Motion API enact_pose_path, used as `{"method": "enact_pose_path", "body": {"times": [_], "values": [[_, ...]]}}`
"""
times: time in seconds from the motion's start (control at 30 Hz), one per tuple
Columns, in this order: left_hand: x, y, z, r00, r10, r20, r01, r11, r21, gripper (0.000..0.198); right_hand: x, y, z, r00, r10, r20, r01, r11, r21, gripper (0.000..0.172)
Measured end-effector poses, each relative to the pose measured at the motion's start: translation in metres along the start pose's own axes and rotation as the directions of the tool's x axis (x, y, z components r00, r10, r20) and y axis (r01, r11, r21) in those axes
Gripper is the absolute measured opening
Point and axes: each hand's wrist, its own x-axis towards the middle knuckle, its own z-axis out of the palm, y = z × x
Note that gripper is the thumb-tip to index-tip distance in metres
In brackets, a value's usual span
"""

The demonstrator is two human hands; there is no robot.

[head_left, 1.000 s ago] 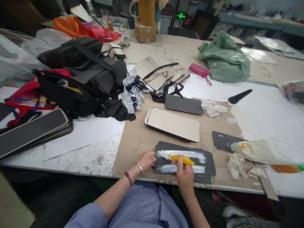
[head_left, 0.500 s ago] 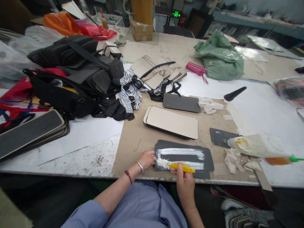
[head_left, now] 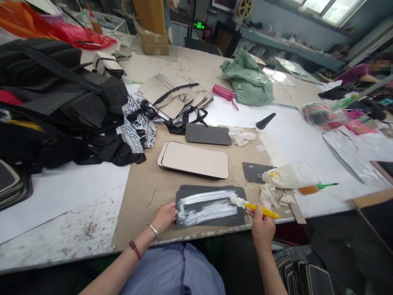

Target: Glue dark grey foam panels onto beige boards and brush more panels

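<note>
My right hand [head_left: 263,228] grips the yellow handle of a brush [head_left: 260,210]. White paste coats the bristles, which touch a dark grey panel [head_left: 211,220] near its right end. Broad white streaks cover much of that panel, and another dark panel shows from beneath it. At the left edge, my left hand [head_left: 165,216] pinches the panel with its fingers together. Just behind lies a small stack of beige panels with dark edges [head_left: 196,159].
Beyond the stack lies another grey panel [head_left: 208,134]. To the right are a whitish plastic bag [head_left: 291,176], crumpled tissue [head_left: 268,196] and an orange bottle with a green tip [head_left: 310,189]. Black bags [head_left: 89,98] pile up at left. A person [head_left: 356,73] is at far right.
The brush has moved from the panel's left end to its right end, widening the white streaks. My left hand stays at the panel's left edge. The view has turned right.
</note>
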Motion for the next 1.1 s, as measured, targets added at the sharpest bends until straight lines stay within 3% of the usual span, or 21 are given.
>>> {"method": "enact_pose_path", "body": {"times": [0.13, 0.2, 0.37, 0.47, 0.6, 0.7, 0.83, 0.93, 1.0, 1.1], "values": [[0.000, -0.002, 0.000, 0.999, -0.004, -0.036, 0.005, 0.999, 0.034, 0.018, 0.018, -0.008, 0.020, 0.996, -0.038, 0.083, 0.027, 0.991, 0.133, 0.049], [0.000, -0.002, 0.001, 0.999, -0.003, -0.053, 0.006, 0.999, 0.044, 0.017, 0.027, -0.007, 0.027, 0.995, -0.024, 0.101, 0.012, 0.993, 0.120, 0.050], [-0.002, -0.001, 0.003, 0.997, 0.000, -0.073, 0.004, 0.999, 0.051, 0.019, 0.049, 0.000, 0.004, 1.000, -0.005, 0.024, 0.003, 0.998, 0.065, 0.051], [-0.003, -0.001, 0.004, 0.997, 0.001, -0.077, 0.003, 0.999, 0.046, 0.020, 0.046, -0.006, -0.004, 0.998, -0.012, 0.056, 0.006, 0.994, 0.110, 0.048], [-0.003, -0.003, 0.004, 0.996, 0.018, -0.086, -0.016, 0.999, 0.031, 0.020, 0.033, -0.016, 0.021, 0.986, 0.002, 0.166, -0.039, 0.975, 0.219, 0.048], [-0.003, -0.003, 0.004, 0.997, 0.019, -0.076, -0.018, 1.000, 0.019, 0.021, 0.033, -0.014, 0.027, 0.984, 0.022, 0.177, -0.049, 0.988, 0.147, 0.049], [-0.003, -0.002, 0.004, 0.997, 0.005, -0.076, -0.005, 1.000, -0.003, 0.022, 0.034, -0.001, -0.005, 0.999, 0.015, 0.034, -0.015, 1.000, 0.023, 0.051], [-0.003, -0.001, 0.004, 0.997, -0.003, -0.075, -0.001, 0.999, -0.048, 0.023, 0.021, 0.008, -0.030, 0.996, 0.057, 0.070, -0.055, 0.998, -0.033, 0.053], [-0.003, -0.001, 0.005, 0.997, -0.005, -0.076, 0.000, 0.997, -0.073, 0.024, 0.012, 0.012, -0.037, 0.989, 0.108, 0.100, -0.107, 0.994, -0.013, 0.056], [-0.002, -0.002, 0.004, 0.997, -0.004, -0.078, -0.004, 0.996, -0.093, 0.023, 0.003, 0.015, -0.038, 0.995, 0.098, 0.033, -0.097, 0.994, -0.050, 0.057]]}}
